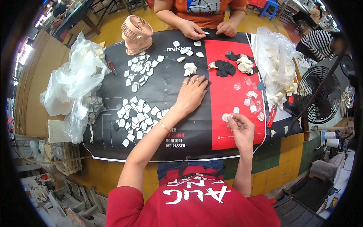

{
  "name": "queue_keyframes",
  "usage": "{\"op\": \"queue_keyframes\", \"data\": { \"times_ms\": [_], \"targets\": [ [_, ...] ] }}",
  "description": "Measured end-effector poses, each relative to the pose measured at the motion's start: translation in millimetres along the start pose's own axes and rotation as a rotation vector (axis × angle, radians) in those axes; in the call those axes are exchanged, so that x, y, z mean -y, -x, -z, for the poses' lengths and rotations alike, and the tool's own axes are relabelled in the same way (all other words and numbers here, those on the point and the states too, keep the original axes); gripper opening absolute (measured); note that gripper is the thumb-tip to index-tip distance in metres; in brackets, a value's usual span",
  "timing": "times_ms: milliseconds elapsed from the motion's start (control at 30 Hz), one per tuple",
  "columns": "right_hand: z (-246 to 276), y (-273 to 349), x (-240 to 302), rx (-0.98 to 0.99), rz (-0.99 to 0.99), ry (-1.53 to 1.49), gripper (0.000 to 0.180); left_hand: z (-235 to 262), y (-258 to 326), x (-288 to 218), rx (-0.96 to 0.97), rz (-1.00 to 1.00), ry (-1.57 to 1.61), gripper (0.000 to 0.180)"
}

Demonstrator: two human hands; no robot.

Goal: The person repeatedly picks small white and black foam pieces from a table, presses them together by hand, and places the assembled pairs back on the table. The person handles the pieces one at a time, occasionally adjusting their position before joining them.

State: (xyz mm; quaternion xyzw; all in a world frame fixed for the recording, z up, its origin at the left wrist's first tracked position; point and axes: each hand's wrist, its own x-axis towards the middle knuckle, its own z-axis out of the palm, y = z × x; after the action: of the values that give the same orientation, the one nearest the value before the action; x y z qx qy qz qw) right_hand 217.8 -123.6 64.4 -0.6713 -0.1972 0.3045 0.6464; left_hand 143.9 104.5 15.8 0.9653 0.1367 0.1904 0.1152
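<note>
My left hand (192, 94) lies palm down on the black part of the mat, fingers stretched out toward a small stack of cream pieces (190, 69). Whether anything lies under its fingertips is hidden. Over the red part of the mat, my right hand (242, 130) pinches a small white rounded piece (226, 117) between thumb and fingers. Near it lie several loose white pieces (253, 108) and bits of clear film (237, 86). A heap of white rounded pieces (140, 119) spreads left of my left forearm, with another heap (140, 68) farther off.
Across the table, a person in orange (200, 13) handles a small white piece. Plastic bags of pieces stand at the left (81, 72) and right (273, 60). A pink fan (137, 34), black pieces (225, 68), a red-handled cutter (271, 116) and a black fan (318, 94) are around.
</note>
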Motion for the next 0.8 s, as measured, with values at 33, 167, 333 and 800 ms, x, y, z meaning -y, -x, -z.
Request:
{"op": "queue_keyframes", "data": {
  "times_ms": [33,167,333,800],
  "targets": [
    [3,1,0,-0.011,-0.009,-0.003,0.016,-5,3,-4,-0.045,-0.011,-0.027,0.036],
    [3,3,-7,-0.005,-0.041,-0.02,0.014,-3,59,-50,-0.019,0.119,-0.073,0.042],
    [-17,2,-19,0.148,-0.124,0.163,0.016,26,123,-105,0.018,0.401,0.02,0.052],
    [-46,-24,2,0.555,0.179,0.639,0.014,34,160,-95,-0.033,0.313,-0.042,0.046]
  ]
}}
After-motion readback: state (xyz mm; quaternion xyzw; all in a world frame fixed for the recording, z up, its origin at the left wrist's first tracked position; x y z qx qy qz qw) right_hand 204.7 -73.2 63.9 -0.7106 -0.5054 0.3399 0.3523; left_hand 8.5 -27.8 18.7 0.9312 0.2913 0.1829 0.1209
